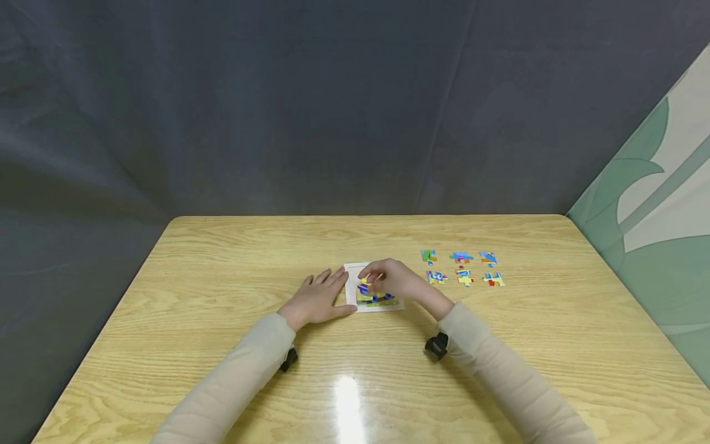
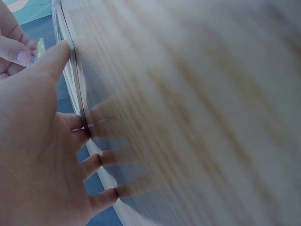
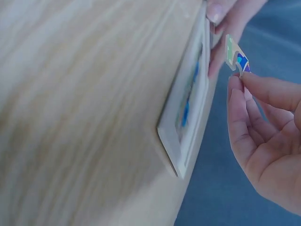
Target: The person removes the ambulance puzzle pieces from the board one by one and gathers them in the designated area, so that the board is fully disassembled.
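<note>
A white puzzle frame lies on the table, with some colourful pieces set along its lower part. My left hand rests at the frame's left side, fingers spread and fairly straight, the thumb at its lower left corner. Between thumb and fingertips my right hand pinches a jigsaw piece with blue, purple and pale yellow-green print. It holds the piece above the frame in the right wrist view. The right hand hides part of the frame's inside in the head view.
Several loose jigsaw pieces lie in two rows right of the frame, among them a green one and a yellow and red one. A dark curtain hangs behind the wooden table. A patterned panel stands at the right.
</note>
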A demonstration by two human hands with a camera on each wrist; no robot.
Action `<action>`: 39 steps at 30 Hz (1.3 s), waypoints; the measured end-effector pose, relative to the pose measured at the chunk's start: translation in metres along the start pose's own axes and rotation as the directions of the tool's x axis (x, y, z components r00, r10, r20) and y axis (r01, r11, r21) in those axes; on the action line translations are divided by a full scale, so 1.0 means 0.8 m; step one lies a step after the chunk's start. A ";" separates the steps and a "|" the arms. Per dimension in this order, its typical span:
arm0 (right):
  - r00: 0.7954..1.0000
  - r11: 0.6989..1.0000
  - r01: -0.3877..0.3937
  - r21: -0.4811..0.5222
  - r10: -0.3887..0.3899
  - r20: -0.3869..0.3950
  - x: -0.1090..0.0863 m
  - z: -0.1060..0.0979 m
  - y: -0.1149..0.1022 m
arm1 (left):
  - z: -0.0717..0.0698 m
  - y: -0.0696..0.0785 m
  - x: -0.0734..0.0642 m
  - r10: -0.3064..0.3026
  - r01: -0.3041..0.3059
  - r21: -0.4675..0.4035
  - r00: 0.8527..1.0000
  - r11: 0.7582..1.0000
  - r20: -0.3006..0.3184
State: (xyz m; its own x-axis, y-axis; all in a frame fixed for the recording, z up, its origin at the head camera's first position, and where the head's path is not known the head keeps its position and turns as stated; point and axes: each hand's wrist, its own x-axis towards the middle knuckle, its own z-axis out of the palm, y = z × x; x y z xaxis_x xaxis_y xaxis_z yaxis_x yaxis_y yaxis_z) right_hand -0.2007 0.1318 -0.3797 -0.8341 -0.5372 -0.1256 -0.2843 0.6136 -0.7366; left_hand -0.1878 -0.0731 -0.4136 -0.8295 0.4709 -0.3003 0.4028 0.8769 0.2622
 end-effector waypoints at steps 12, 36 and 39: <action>0.998 0.997 -0.053 0.050 0.054 -0.030 -0.017 -0.028 0.021 | 0.000 -0.001 0.001 -0.001 0.001 -0.013 1.000 1.000 0.001; 0.989 0.992 -0.116 0.039 0.119 -0.085 -0.057 -0.063 0.070 | 0.000 -0.002 0.002 0.009 -0.009 -0.016 1.000 1.000 0.012; 0.987 0.990 -0.133 0.042 0.136 -0.082 -0.062 -0.067 0.072 | 0.000 -0.002 0.002 0.007 -0.007 -0.018 1.000 1.000 0.013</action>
State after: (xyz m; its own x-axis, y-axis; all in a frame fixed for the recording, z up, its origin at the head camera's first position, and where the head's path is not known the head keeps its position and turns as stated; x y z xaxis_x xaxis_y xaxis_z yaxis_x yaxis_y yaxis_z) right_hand -0.2008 0.2246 -0.3806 -0.9009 -0.3995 -0.1696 -0.1509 0.6548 -0.7406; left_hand -0.1894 -0.0738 -0.4145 -0.8216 0.4785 -0.3099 0.4018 0.8716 0.2807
